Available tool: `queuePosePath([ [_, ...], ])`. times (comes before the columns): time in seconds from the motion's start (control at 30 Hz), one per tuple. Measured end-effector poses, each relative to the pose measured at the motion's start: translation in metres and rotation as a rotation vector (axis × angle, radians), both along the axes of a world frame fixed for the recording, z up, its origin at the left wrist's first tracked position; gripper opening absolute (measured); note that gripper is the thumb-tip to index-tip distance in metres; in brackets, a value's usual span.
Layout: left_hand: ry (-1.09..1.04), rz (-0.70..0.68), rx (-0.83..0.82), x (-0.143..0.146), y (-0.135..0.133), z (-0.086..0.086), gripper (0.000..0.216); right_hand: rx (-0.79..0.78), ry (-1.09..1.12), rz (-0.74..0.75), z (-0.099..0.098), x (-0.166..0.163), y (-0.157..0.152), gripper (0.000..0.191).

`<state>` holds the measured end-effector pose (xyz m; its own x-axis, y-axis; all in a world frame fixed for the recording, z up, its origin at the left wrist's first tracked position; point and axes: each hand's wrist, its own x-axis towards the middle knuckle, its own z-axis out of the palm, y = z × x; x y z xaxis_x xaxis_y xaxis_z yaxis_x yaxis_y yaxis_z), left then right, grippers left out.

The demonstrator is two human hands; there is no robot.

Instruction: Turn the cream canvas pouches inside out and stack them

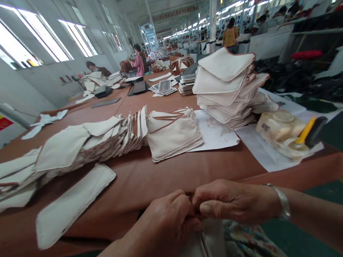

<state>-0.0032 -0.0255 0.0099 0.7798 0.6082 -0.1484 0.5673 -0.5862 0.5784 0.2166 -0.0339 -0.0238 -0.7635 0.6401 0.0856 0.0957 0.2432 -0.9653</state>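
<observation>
Close to my lap, at the table's front edge, my left hand (pixel 175 214) and my right hand (pixel 229 204) meet with curled fingers on the top end of a cream fabric piece (pixel 214 243). The piece hangs down below them, with a dark line along its middle. My fingers hide the spot they pinch. A silver bracelet (pixel 282 202) circles my right wrist. Left of my hands, a single long cream piece (pixel 76 204) lies flat at the table edge. Beyond my hands sits a short stack of cream pieces (pixel 175 139) with brown edging.
A brown-covered table (pixel 172 176) spreads ahead. A long row of cream pieces (pixel 64 147) lies left, a tall pile (pixel 225 89) right. On white paper at right stands a cloudy plastic container (pixel 280 128) with a yellow-and-black-handled tool (pixel 308 130). Other people work farther back.
</observation>
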Motion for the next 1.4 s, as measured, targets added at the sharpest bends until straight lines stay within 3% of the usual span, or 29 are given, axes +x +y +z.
queuePosePath([
  [0.13,-0.082,0.015,-0.051,-0.006,0.0,0.005,0.014,0.014,0.016,-0.041,-0.013,-0.014,-0.004,0.029],
  [0.27,-0.191,0.069,-0.392,-0.018,0.009,0.014,0.051,-0.009,-0.007,-0.081,-0.022,-0.011,-0.005,0.03],
  [0.4,-0.191,0.119,-0.575,-0.023,0.021,0.013,0.059,-0.012,-0.024,-0.049,-0.019,-0.006,-0.003,0.033],
  [0.7,-0.326,0.218,-0.904,-0.017,0.02,-0.006,0.052,-0.015,-0.046,-0.02,-0.013,-0.004,0.002,0.034],
  [0.83,-0.31,0.22,-0.899,-0.016,0.018,-0.01,0.045,-0.04,-0.055,-0.029,-0.014,-0.005,0.004,0.038],
  [1.1,-0.306,0.126,-0.598,-0.009,0.008,-0.013,0.014,-0.218,0.042,-0.077,-0.035,0.0,0.006,0.044],
  [1.23,-0.37,0.155,-0.692,-0.011,0.008,-0.015,0.023,-0.249,0.043,-0.119,-0.044,0.004,0.007,0.044],
  [1.4,-0.433,0.143,-0.917,-0.015,0.012,-0.008,0.039,-0.224,0.063,-0.117,-0.036,0.004,0.006,0.044],
])
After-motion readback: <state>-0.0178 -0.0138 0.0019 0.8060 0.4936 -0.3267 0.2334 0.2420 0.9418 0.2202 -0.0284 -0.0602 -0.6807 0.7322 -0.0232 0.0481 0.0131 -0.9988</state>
